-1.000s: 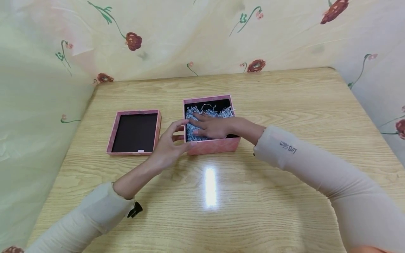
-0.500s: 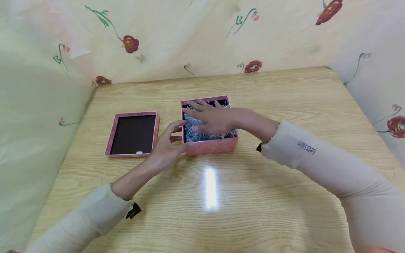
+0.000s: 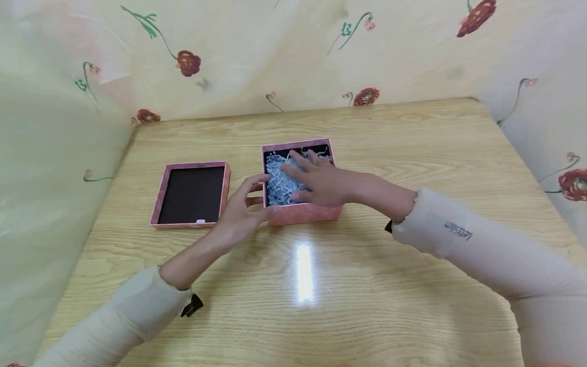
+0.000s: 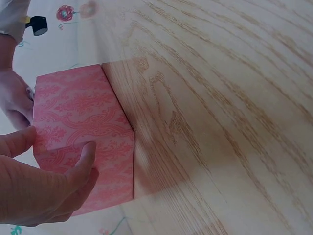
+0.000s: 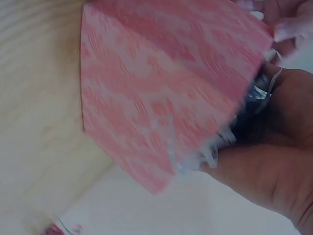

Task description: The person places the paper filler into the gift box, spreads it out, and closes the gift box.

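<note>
Wooden tabletop (image 3: 348, 306), blue shreds (image 3: 278, 186) under right fingers (image 3: 295, 174)

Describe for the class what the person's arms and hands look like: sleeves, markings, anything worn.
The left sleeve and right sleeve are pale cream, ending short of the wrist. Dark lettering, seemingly "LetsSlim", marks the right one. A small black piece shows at each cuff. The left hand and right hand wear no gloves.

The right sleeve (image 3: 495, 262) reads "Let's Slim" upside down.
</note>
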Motion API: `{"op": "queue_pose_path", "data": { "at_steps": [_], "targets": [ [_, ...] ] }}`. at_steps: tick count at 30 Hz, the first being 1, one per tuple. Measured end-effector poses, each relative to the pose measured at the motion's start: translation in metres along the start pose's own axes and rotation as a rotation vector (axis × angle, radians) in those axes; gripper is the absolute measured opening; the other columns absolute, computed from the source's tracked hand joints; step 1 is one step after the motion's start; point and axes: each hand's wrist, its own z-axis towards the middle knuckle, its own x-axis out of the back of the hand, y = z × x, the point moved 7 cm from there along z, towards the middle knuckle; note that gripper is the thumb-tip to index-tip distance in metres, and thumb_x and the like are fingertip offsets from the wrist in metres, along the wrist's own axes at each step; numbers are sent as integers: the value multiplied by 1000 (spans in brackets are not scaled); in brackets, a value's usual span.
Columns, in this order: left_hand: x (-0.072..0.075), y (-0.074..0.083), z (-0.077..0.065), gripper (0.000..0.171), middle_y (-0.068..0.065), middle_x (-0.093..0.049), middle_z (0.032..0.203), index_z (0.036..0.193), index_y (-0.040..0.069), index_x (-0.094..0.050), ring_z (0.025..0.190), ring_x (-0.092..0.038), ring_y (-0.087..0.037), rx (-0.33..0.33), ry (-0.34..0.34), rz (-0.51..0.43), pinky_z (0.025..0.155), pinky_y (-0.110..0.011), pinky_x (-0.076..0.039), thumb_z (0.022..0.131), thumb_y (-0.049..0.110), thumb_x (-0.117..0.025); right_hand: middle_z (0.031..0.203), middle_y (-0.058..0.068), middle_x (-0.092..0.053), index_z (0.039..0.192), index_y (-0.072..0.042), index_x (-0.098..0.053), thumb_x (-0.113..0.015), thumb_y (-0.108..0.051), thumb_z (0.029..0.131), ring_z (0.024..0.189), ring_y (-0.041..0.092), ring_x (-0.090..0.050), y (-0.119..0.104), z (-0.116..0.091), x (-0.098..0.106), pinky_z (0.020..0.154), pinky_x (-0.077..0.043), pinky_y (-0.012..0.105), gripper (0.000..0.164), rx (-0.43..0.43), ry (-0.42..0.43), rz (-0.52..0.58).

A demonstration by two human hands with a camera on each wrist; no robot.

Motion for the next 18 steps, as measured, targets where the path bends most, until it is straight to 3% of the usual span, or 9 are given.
{"op": "queue_pose_path", "data": {
  "at_steps": [9, 14, 18],
  "targets": [
    [1, -3, -1, 64, -10, -37, 143, 145, 24, -36, 124, -47, -31, 16, 13, 8, 96, -43, -48, 90, 13, -68, 160, 8, 15, 155, -24, 1, -33, -49, 102, 144, 41, 9, 2, 34, -26, 113, -8, 60, 67, 29, -121, 169],
    [2, -4, -1, 66, -11, -37, 143, 146, 23, -36, 124, -47, -33, 12, 20, 8, 95, -43, -49, 90, 11, -68, 160, 6, 14, 155, -23, -1, -35, -50, 101, 146, 29, 10, 4, 52, -35, 116, -5, 54, 69, 40, -115, 286],
    [2, -5, -3, 66, -12, -36, 142, 146, 22, -36, 124, -47, -34, 5, 22, 3, 95, -43, -49, 90, 10, -68, 161, 7, 10, 155, -21, -5, -38, -49, 101, 147, 27, 7, 4, 54, -35, 116, -7, 52, 69, 47, -108, 315]
  ]
}}
